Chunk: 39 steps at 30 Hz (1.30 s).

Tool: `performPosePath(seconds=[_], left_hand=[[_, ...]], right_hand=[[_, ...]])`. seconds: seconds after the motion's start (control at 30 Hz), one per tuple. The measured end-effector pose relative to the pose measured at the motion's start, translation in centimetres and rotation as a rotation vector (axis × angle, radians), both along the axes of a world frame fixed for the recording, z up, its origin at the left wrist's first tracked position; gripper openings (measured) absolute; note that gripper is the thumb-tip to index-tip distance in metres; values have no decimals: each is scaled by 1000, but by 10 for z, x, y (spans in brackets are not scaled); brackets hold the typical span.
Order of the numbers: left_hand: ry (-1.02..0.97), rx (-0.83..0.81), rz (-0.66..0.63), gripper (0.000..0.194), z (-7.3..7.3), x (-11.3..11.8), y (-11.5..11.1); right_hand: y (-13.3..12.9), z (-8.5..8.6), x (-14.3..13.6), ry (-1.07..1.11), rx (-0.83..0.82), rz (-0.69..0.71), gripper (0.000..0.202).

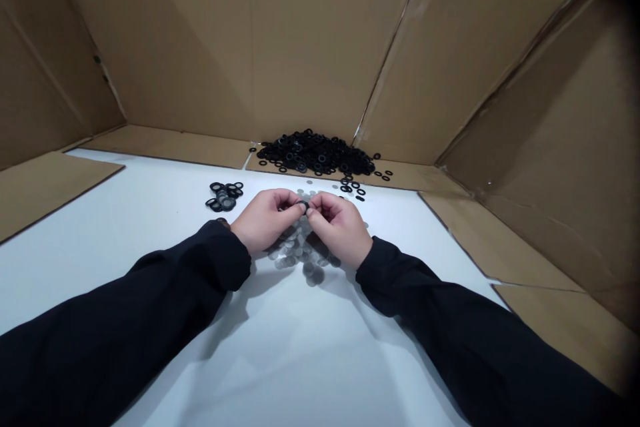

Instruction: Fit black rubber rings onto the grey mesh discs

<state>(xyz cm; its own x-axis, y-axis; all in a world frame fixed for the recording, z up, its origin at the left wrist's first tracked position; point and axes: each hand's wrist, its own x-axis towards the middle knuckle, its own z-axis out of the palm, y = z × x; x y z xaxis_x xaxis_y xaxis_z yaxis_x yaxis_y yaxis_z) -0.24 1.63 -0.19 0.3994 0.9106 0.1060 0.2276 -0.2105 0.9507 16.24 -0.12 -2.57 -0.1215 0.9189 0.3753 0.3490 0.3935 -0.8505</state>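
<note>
Between the fingertips of both hands is a small black ring (303,207), partly covered by the thumbs. My left hand (267,217) pinches it from the left side, and my right hand (340,223) pinches it from the right. Under and around the hands lies a loose spread of thin grey translucent discs (300,250), some hidden by the fingers. Left of my left hand sits a small cluster of black rings with grey centres (225,198). A large heap of black rings (315,152) is piled up beyond both hands.
The white tabletop (290,360) has cardboard strips (165,145) along its edges. Tall cardboard walls (310,40) stand at the back and both sides. A few loose black rings (355,185) lie between the heap and my right hand.
</note>
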Motion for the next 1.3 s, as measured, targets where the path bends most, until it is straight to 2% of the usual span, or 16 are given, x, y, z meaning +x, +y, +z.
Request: performPosePath(seconds=[0.27,0.43,0.8,1.07,1.3], left_hand=[[0,46,14,19,-1,0,1],[-73,1,50,18,-1,0,-1],[-117,-56,24,21,-4,-1,2],[-93,18,41,18,-3,-2,1],[-141,-13,80,19,-2,0,1]], right_hand=[[2,-4,2,-10,61,-11,8],[3,-7,0,51,42,4,16],[3,-3,2,-31,43,27,15],[3,-6,3,-28,34,6,13],[2,-7,-1,21,9,57,17]])
